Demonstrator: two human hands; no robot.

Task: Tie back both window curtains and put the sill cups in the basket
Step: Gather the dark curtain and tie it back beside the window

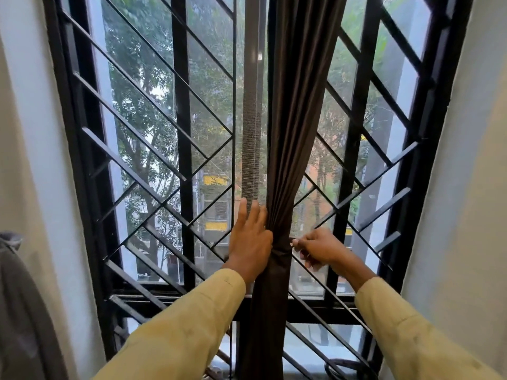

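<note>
A dark brown curtain [296, 127] hangs bunched in the middle of the window, cinched at about hand height by a dark tie band [282, 249]. My left hand [251, 239] lies flat against the curtain's left side at the band, fingers extended upward. Just right of the curtain, my right hand [318, 249] pinches the end of the tie band between thumb and fingers. No cups or basket are in view; the sill is mostly hidden by my sleeves.
A black metal grille [181, 171] with diagonal bars covers the window behind the curtain. White walls [466, 187] flank the window on both sides. A grey cloth [19, 311] hangs at the left edge. A dark round object [345, 366] sits at the lower right.
</note>
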